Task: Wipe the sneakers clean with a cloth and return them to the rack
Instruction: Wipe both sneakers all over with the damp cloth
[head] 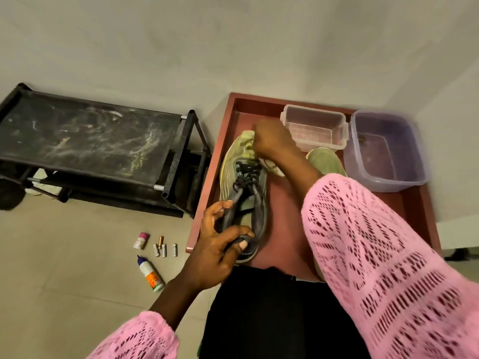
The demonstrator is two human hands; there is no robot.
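Observation:
A yellow-green and grey sneaker (242,187) with black laces lies on a red-brown tray table (287,224), toe pointing away from me. My left hand (220,244) grips its grey heel collar. My right hand (272,141) presses a pale cloth (270,165) onto the toe area. The second sneaker (325,160) lies to the right, mostly hidden behind my pink sleeve. The black shoe rack (90,141) stands on the floor at the left, its top shelf dusty and bare.
A clear plastic box (315,126) and a purple plastic tub (386,149) sit at the tray's far end. On the floor lie a glue bottle (151,274), a small pink-capped bottle (141,240) and several batteries (164,248).

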